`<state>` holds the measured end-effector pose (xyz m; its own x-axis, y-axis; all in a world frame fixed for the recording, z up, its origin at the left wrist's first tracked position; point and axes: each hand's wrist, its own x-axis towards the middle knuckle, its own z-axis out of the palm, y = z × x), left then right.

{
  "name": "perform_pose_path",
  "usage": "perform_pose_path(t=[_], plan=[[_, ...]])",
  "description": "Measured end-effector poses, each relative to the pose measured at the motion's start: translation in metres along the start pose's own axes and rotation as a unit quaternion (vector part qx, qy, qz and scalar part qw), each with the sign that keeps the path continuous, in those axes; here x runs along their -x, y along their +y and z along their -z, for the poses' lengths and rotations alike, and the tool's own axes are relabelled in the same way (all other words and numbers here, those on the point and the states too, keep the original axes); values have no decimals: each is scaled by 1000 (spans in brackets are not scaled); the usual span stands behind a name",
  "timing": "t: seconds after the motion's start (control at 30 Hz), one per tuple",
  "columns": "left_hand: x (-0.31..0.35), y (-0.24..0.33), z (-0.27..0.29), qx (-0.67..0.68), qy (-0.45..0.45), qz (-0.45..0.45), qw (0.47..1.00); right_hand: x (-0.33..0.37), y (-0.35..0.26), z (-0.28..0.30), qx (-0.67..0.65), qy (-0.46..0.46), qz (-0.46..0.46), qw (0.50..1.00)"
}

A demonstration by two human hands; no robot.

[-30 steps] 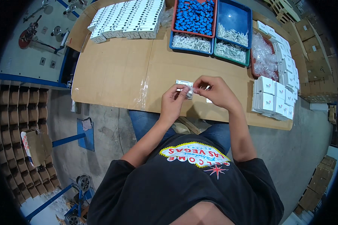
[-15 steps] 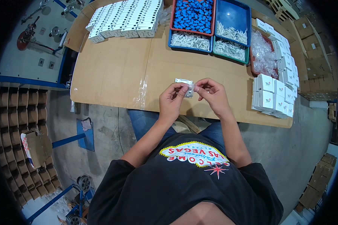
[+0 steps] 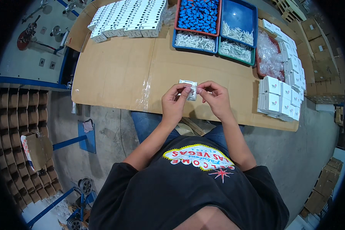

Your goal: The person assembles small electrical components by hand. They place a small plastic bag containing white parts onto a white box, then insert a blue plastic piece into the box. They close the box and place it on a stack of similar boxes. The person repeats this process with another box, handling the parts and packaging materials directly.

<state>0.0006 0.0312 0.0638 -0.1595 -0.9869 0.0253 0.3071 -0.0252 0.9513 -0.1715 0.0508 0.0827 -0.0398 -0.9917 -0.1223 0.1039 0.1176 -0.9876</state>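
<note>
Near the front edge of the cardboard-covered table, my left hand (image 3: pixel 173 106) and my right hand (image 3: pixel 217 101) meet with thumbs and forefingers pinched. A small whitish, see-through piece (image 3: pixel 193 88) spans the gap between the fingertips; its kind is too small to make out. Right behind and below it is a small flat white-and-grey item (image 3: pixel 188 82), partly covered by my left fingers. Whether that item lies on the cardboard or is held too, I cannot tell.
Rows of white boxes (image 3: pixel 128 19) fill the back left. Behind my hands stand a red tray of blue pieces (image 3: pixel 197 17), a blue tray (image 3: pixel 237 15) and lower trays with white pieces (image 3: pixel 195 41). Clear plastic bags (image 3: pixel 270 57) and stacked white boxes (image 3: pixel 274 96) are at right.
My right hand has shifted slightly left, its fingertips closer to my left ones. My left hand has barely moved, and both stay pinched.
</note>
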Motion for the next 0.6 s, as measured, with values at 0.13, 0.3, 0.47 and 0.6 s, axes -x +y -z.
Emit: perform_pose_path(t=[0.13, 0.3, 0.47, 0.6], plan=[[0, 1, 0, 1, -5, 14, 1000, 1, 0, 1, 1, 1, 2, 1000], [0, -4, 0, -9, -5, 5, 1000, 3, 7, 1, 19, 5, 46, 999], [1, -4, 1, -8, -16, 8, 1000, 2, 8, -1, 13, 6, 24, 1000], [0, -3, 1, -12, -23, 9, 1000, 2, 3, -4, 14, -3, 7, 1000]])
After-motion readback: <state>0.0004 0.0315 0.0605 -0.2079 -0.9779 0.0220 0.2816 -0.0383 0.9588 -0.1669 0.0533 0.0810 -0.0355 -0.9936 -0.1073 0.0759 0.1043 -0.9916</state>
